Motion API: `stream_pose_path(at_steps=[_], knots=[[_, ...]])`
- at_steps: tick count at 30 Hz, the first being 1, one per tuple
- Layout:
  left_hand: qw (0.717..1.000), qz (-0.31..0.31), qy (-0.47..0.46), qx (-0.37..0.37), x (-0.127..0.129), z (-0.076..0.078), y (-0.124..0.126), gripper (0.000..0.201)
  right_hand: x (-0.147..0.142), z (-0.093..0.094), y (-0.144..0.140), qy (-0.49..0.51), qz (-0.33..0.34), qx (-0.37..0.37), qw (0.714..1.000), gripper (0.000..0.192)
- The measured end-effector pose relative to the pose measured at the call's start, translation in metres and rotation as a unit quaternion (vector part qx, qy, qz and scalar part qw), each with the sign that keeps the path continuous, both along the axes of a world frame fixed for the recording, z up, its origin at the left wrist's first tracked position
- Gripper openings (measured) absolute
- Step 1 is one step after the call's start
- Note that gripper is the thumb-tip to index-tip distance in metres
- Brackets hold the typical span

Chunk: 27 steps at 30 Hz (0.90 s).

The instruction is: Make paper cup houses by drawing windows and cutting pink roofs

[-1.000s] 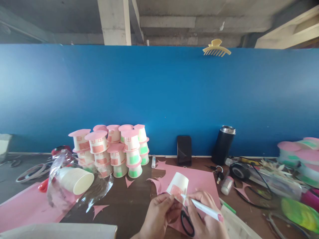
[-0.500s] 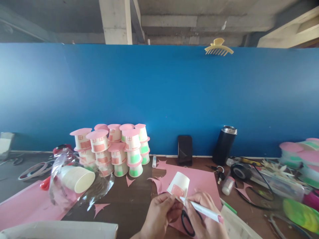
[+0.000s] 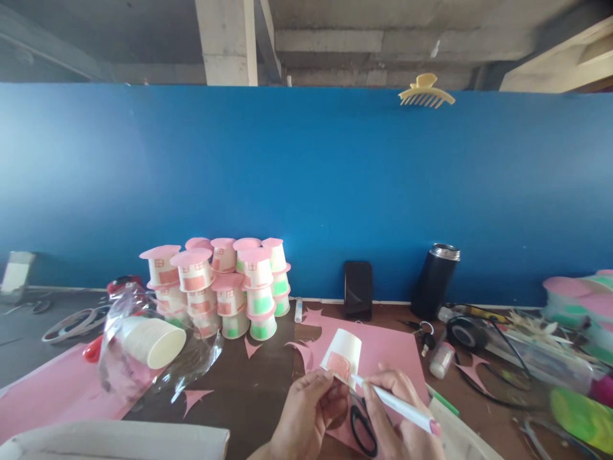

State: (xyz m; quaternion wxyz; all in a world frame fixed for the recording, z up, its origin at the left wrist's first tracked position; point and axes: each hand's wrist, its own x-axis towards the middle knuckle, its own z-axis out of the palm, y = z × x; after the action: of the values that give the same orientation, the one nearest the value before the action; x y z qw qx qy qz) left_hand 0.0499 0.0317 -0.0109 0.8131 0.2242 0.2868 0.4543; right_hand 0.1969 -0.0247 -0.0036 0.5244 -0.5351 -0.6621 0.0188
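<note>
My left hand (image 3: 311, 409) pinches the rim of a white paper cup (image 3: 345, 348), which is tilted and upside down with a pink-red patch coloured on its side. In my right hand (image 3: 400, 415) is a white marker (image 3: 402, 409) with a pink end cap, its tip at the cup's lower right edge by the rim. Beneath my hands lie black-handled scissors (image 3: 363, 431), partly covered, on a sheet of pink paper (image 3: 390, 348) with cut-out edges.
Stacked decorated cups with pink discs (image 3: 225, 294) stand at left. Before them, plastic wrapping holds more paper cups (image 3: 165, 348). A phone (image 3: 358, 291), black flask (image 3: 435, 281), keys (image 3: 426, 342) and small bottle (image 3: 441, 360) are at right. Pink scraps (image 3: 195, 401) lie about.
The marker tip has moved right along the cup's lower edge, and my right hand shifted slightly right and down with it. The cup has turned slightly in my left hand.
</note>
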Motion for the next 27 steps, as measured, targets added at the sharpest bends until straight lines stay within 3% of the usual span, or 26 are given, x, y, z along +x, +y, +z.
stream_pose_path(at_steps=[27], knots=[[1.0,-0.016,0.003,-0.006,0.0021,-0.0008,0.001,0.023,-0.0036,0.0055,-0.0006,-0.023,-0.015,-0.017,0.999,0.011]])
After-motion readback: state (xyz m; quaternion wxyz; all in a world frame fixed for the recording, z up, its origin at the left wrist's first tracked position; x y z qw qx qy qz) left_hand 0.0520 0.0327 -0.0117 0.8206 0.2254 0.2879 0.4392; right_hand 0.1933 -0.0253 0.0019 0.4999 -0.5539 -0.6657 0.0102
